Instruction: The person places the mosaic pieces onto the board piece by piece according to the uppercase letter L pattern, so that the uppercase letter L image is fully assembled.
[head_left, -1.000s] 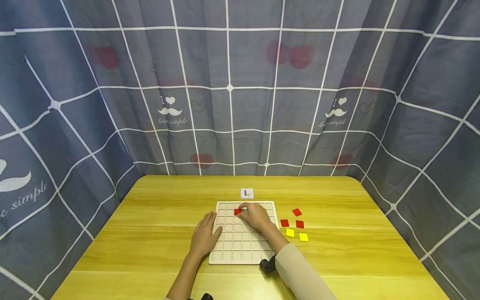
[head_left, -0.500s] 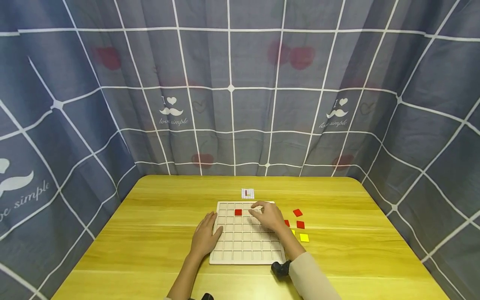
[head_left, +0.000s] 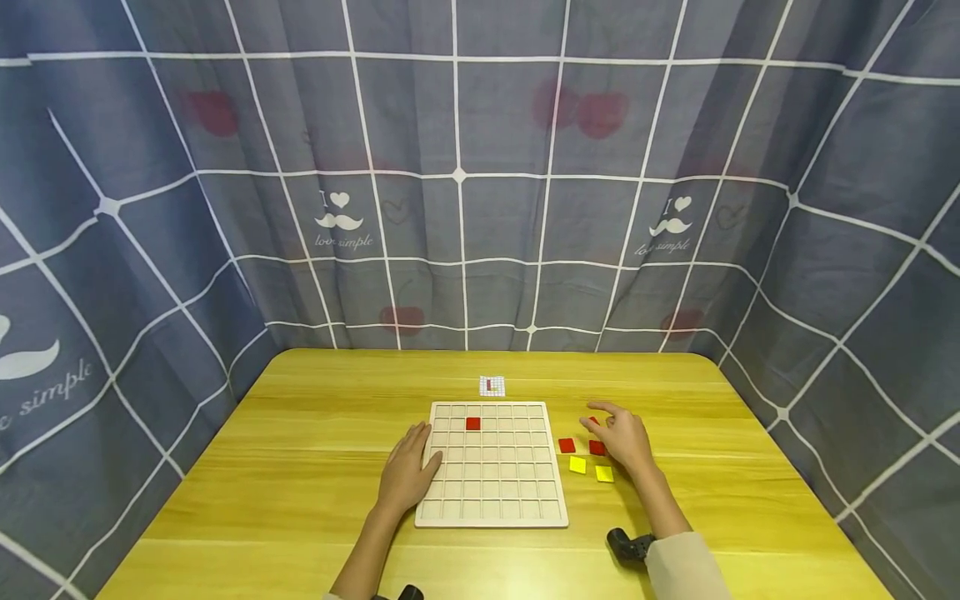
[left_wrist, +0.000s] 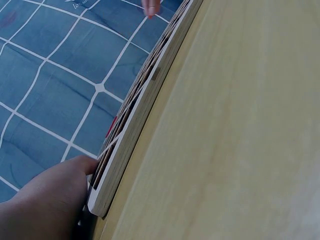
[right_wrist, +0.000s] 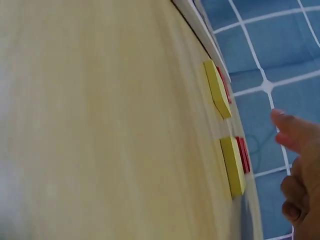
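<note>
A pale wooden grid board (head_left: 491,510) lies on the yellow table, with one red tile (head_left: 473,423) set in a cell of its second row. My left hand (head_left: 408,473) rests flat against the board's left edge (left_wrist: 125,155). My right hand (head_left: 622,435) hovers over loose tiles to the right of the board, fingers relaxed and holding nothing. Beneath and beside it lie red tiles (head_left: 567,445) (head_left: 596,447) and two yellow tiles (head_left: 577,465) (head_left: 604,473). The right wrist view shows the yellow tiles (right_wrist: 218,90) (right_wrist: 233,166) edge-on, with fingertips (right_wrist: 292,131) just above.
A small pattern card (head_left: 492,386) lies on the table behind the board. Blue checked curtain (head_left: 480,183) closes in the table on three sides. Bare tabletop (head_left: 300,433) stretches left of the board and toward the far right corner.
My right hand has left the red tile in the board and swung right, off the board, to above the loose tiles. The left hand has stayed put.
</note>
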